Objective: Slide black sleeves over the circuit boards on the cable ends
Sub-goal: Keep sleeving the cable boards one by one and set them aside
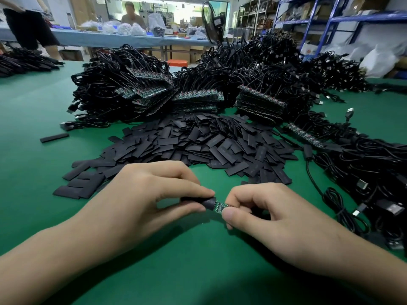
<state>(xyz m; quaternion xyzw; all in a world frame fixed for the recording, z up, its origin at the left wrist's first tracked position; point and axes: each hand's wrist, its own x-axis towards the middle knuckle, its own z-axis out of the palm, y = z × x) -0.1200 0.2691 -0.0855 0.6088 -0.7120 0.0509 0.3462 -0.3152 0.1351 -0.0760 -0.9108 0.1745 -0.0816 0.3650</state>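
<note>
Now the left hand pinches a black sleeve, partly over a green circuit board that the right hand pinches, just above the green tabletop. Behind them lies a big pile of sleeves, then heaps of black cables.

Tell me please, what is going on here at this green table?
A person is fitting a sleeve on a cable end. The left hand pinches a black sleeve and the right hand pinches a small green circuit board. The sleeve's mouth is at the board's end, and green board shows bare between the hands. Behind them, a pile of loose sleeves and stacked cable bundles lie on the table.
</note>
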